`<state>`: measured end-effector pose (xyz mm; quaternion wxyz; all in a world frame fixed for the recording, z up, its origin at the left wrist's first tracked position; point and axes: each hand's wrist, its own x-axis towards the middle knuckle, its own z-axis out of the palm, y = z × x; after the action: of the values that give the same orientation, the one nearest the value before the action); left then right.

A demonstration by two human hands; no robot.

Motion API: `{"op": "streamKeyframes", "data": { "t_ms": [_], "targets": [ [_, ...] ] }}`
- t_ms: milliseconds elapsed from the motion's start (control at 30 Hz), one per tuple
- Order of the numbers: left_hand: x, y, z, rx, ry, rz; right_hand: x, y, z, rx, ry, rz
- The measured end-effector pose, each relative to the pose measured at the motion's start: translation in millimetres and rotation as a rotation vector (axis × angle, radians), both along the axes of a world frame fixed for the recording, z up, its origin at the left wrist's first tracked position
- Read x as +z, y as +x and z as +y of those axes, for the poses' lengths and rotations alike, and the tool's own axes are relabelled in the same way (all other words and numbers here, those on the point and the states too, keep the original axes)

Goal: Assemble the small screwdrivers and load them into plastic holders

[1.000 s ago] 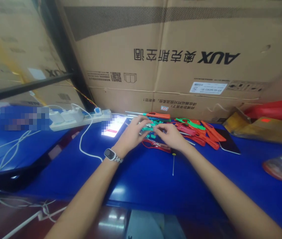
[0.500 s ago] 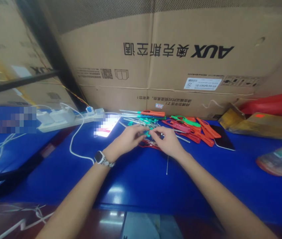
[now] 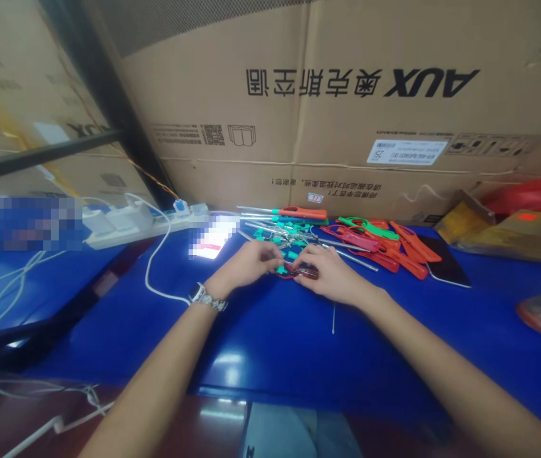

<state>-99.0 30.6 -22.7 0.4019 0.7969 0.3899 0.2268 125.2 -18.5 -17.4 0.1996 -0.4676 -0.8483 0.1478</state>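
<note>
My left hand [image 3: 254,262] pinches a small green plastic piece [image 3: 281,270], its fingertips closed over the front of the pile. Close beside it, my right hand [image 3: 330,270] is closed on a dark red lighter casing [image 3: 309,272], mostly covered by the fingers. Behind both hands lies a heap of thin metal rods [image 3: 294,234] mixed with green plastic pieces [image 3: 266,235]. An orange long-necked lighter [image 3: 302,213] rests at the back of this heap. To the right are several red and orange lighter casings [image 3: 408,242] and a green one [image 3: 375,228].
A lit phone [image 3: 215,237] lies left of the pile, near a white power strip [image 3: 143,226] and cable. A dark tablet-like slab [image 3: 446,262] and a yellowish wrapped package [image 3: 513,235] are right. A thin rod [image 3: 334,318] lies in front. Cardboard [image 3: 299,121] stands behind.
My right hand has turned and drawn slightly nearer, and the dark red lighter casing now shows in its fingers. My left hand stays near the small green piece. The view has shifted slightly.
</note>
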Motion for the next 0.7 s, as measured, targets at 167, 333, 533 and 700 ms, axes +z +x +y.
{"op": "streamKeyframes", "data": {
  "t_ms": [167,333,533,700],
  "targets": [
    [-1.8,1,2,-0.024,-0.089,-0.093,-4.4,-2,0,-0.006,0.062,0.047],
    [8.4,3,-3,-0.055,-0.208,-0.193,-9.4,-3,-2,-0.018,0.121,0.093],
    [13.4,0,-6,-0.112,-0.102,-0.164,-4.3,-3,-6,-0.034,0.160,0.105],
    [10.7,0,-7,-0.148,-0.059,-0.141,-0.1,-5,-10,-0.065,0.237,0.082]
  ]
}}
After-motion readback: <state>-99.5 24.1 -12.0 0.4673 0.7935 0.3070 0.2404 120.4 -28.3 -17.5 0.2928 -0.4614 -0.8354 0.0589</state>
